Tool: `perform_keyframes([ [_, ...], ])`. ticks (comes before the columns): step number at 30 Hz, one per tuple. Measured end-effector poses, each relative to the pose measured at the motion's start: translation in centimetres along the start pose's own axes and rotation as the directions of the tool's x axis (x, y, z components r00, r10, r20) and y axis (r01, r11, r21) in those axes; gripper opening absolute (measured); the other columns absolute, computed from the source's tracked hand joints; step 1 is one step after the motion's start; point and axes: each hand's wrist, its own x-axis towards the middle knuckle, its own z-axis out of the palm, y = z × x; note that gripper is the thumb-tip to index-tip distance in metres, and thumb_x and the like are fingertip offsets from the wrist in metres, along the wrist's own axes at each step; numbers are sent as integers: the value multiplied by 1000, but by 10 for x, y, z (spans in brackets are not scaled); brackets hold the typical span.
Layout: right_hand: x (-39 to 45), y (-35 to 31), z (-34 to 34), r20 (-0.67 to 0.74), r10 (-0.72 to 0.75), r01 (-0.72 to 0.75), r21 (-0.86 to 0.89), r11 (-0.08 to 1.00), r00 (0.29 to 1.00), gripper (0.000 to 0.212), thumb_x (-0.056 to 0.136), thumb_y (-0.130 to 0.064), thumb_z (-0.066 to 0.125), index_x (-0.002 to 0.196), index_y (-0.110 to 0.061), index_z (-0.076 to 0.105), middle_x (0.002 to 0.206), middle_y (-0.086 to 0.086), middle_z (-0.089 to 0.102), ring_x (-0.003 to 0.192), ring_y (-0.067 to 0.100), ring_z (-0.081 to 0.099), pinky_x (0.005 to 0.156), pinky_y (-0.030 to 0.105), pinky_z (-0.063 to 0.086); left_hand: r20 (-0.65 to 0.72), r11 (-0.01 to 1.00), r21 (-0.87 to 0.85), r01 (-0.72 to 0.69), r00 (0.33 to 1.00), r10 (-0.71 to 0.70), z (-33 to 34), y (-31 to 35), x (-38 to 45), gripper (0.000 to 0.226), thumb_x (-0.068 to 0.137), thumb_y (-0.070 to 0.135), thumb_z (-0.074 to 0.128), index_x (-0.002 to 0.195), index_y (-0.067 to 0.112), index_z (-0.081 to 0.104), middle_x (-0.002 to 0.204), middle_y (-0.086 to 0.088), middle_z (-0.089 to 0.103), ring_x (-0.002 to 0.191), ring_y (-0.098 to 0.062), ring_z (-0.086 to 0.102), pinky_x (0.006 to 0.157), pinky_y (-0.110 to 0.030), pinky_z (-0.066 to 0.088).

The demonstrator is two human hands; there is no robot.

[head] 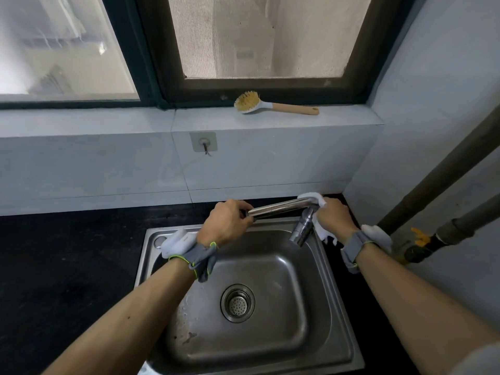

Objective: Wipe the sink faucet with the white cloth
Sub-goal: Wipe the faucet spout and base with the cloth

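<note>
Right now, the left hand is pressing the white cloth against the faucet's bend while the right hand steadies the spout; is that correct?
Not quite: the hands are swapped. The head view shows the right hand pressing the white cloth against the faucet bend, while the left hand steadies the spout.

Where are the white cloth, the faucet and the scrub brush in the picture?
white cloth (322, 231): head view, on its hanging part.
faucet (278, 207): head view, on its spout.
scrub brush (292, 108): head view, on its handle.
</note>
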Motion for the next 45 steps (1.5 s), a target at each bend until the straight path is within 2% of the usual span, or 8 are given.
perform_keyframes([
  [8, -5, 11, 27, 28, 230, -229, 267, 936, 973, 33, 96, -15, 40, 120, -4, 60, 120, 21, 63, 109, 39, 59, 78, 32, 44, -18, 1000, 5, -12, 1000, 12, 2, 0, 0, 28, 90, 32, 64, 117, 26, 69, 94, -3, 75, 91, -23, 68, 80, -29, 49],
  [12, -17, 13, 23, 134, 347, -328, 735, 593, 928, 44, 85, -53, 60, 93, -12, 73, 90, 7, 73, 78, 22, 68, 61, 24, 48, 6, 1000, -5, -12, 1000, 12, -2, 0, 2, 29, 90, 31, 64, 118, 24, 70, 91, -3, 74, 84, -22, 65, 78, -28, 48],
  [15, -24, 12, 30, 219, 334, -338, 870, 358, 917, 28, 74, -31, 65, 70, -4, 63, 64, 13, 62, 39, 19, 58, 39, 20, 45, 17, 1000, -29, -5, 1000, 6, -3, -2, 2, 30, 90, 32, 64, 119, 25, 69, 89, 0, 71, 75, -15, 59, 73, -24, 44],
  [18, -20, 4, 34, 287, 425, -402, 891, 212, 859, 36, 76, -45, 68, 69, -12, 59, 66, 5, 61, 48, 20, 58, 46, 22, 47, 24, 998, -58, 2, 1000, 0, -4, -3, 0, 31, 91, 32, 64, 121, 24, 68, 90, -1, 74, 77, -13, 62, 74, -23, 45],
  [24, -18, -4, 22, -101, 337, -139, 774, 618, 936, 24, 79, -17, 54, 95, -16, 73, 85, 0, 70, 76, 21, 65, 74, 32, 54, 9, 998, -55, -5, 1000, 5, -2, -5, -3, 29, 92, 35, 62, 119, 28, 68, 82, 2, 73, 71, -10, 59, 67, -19, 40],
  [29, 10, -22, -8, -86, -2, 30, 326, 945, 996, 45, 67, -11, 41, 93, -15, 78, 86, 4, 73, 74, 23, 65, 70, 29, 57, 23, 999, -49, -4, 1000, 5, -2, -3, -1, 30, 92, 35, 62, 120, 27, 68, 86, 1, 76, 74, -12, 61, 67, -20, 41],
  [34, 16, -38, -30, 154, -216, 207, 72, 976, 964, 36, 78, -8, 46, 85, -20, 79, 83, 7, 74, 76, 21, 67, 54, 12, 48, 40, 1000, -11, -16, 999, 17, -4, -2, 2, 29, 92, 33, 62, 119, 25, 68, 84, 3, 74, 67, -6, 56, 63, -19, 40],
  [45, 29, -46, -23, 240, -208, 201, 54, 978, 948, 29, 93, -13, 42, 68, -14, 57, 96, 13, 61, 94, 25, 55, 68, 29, 37, 0, 997, 77, -17, 1000, 17, -4, -2, 3, 31, 90, 37, 62, 119, 30, 68, 93, 4, 73, 94, -23, 66, 85, -31, 49],
])
